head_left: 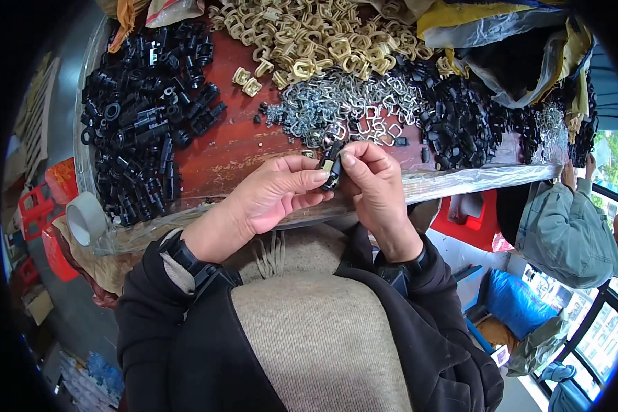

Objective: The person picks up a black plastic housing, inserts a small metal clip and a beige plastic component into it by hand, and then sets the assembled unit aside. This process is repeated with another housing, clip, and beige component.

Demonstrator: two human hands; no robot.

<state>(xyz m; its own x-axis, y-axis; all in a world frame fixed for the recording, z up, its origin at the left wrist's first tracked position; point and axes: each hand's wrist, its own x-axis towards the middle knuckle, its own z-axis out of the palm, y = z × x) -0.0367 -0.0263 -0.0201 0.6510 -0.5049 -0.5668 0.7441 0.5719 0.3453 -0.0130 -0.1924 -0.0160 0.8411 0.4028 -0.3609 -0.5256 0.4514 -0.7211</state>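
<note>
Close to the table's front edge, a small black plastic fitting with a beige piece on it (pixel 331 167) is held between both hands. My left hand (pixel 271 189) is closed around its left side, thumb laid over the beige piece and fingers curled beneath. From the right, my right hand (pixel 378 185) pinches it with thumb and forefinger near its upper end. Just beyond my fingers lie a pile of silvery metal U-shaped clips (pixel 374 110) and small grey-blue metal pieces (pixel 305 113). What my fingers cover of the fitting is hidden.
Black plastic fittings (pixel 141 123) are heaped on the red table (pixel 216 147) at left. Beige plastic clips (pixel 323 38) fill the far middle; small black parts (pixel 456 130) lie at right. A tape roll (pixel 86 218) sits by the left corner. A co-worker's sleeve (pixel 570 226) shows at right.
</note>
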